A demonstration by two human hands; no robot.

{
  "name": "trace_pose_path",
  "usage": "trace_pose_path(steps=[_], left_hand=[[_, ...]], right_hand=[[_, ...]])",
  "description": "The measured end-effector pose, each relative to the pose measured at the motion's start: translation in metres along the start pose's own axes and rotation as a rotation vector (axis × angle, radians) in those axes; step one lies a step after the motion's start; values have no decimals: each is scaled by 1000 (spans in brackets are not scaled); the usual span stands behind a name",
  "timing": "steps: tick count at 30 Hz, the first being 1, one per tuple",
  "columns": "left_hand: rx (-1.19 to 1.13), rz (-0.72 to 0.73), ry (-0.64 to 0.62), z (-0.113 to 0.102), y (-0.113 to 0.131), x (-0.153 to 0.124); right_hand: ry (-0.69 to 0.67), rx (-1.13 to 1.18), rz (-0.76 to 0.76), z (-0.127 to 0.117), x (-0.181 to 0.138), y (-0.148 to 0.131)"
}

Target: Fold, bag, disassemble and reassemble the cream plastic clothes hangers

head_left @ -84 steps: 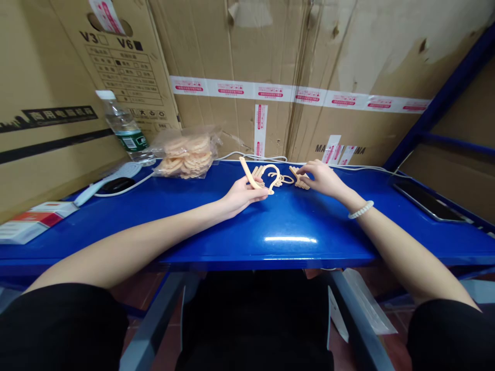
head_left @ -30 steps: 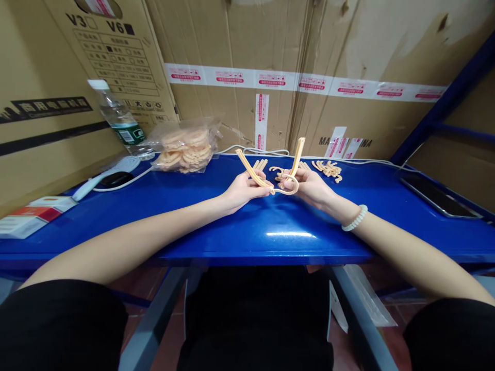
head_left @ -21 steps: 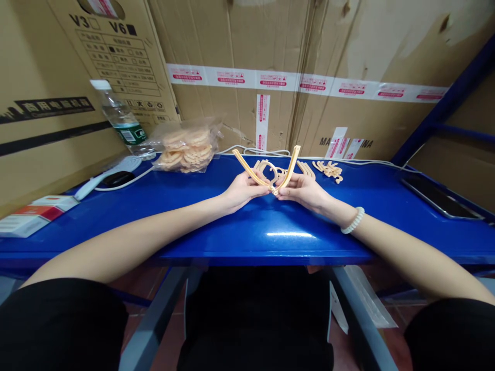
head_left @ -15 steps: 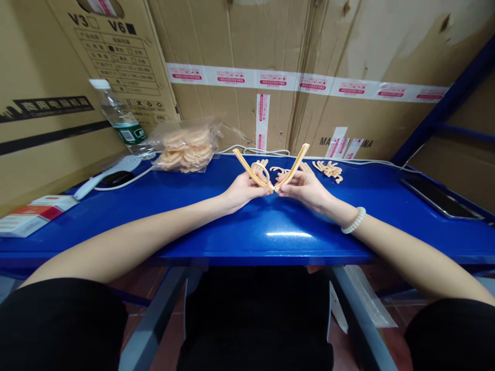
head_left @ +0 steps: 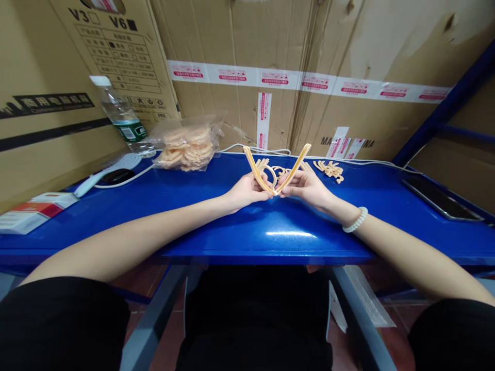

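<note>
Strips of curved cream plastic [head_left: 296, 168]: I'm pinching them, left hand [head_left: 246, 191] and right hand [head_left: 310, 188]; glossy blue tabletop [head_left: 228, 232] is stretching to front edge [head_left: 270, 259].

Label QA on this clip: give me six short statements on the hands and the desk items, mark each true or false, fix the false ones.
1. The left hand holds a curved beige strip. True.
2. Only one hand is holding something. False: the right hand holds a second strip.
3. The two held strips form a V, upper ends apart. True.
4. A bracelet sits on the left wrist. False: the pale bracelet is on the right wrist.
5. A clear bag on the desk contains beige pieces. True.
6. The cap is red. False: the bottle has a white cap.
</note>
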State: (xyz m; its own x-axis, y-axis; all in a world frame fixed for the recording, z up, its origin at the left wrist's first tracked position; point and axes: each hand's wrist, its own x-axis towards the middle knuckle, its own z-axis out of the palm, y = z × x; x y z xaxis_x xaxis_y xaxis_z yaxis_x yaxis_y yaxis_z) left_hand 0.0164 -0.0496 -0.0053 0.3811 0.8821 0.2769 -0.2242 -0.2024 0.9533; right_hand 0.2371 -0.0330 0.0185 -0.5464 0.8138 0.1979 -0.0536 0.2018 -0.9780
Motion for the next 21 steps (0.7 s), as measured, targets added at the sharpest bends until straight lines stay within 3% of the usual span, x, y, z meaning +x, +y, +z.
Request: trace_pose_path(steps=[8, 21], left_hand=[[8, 5, -5, 0, 1, 0], [53, -40, 94, 3, 0, -1]], right_hand=[[-38, 7, 5, -3, 1, 0], [106, -106, 10, 12, -8, -6]])
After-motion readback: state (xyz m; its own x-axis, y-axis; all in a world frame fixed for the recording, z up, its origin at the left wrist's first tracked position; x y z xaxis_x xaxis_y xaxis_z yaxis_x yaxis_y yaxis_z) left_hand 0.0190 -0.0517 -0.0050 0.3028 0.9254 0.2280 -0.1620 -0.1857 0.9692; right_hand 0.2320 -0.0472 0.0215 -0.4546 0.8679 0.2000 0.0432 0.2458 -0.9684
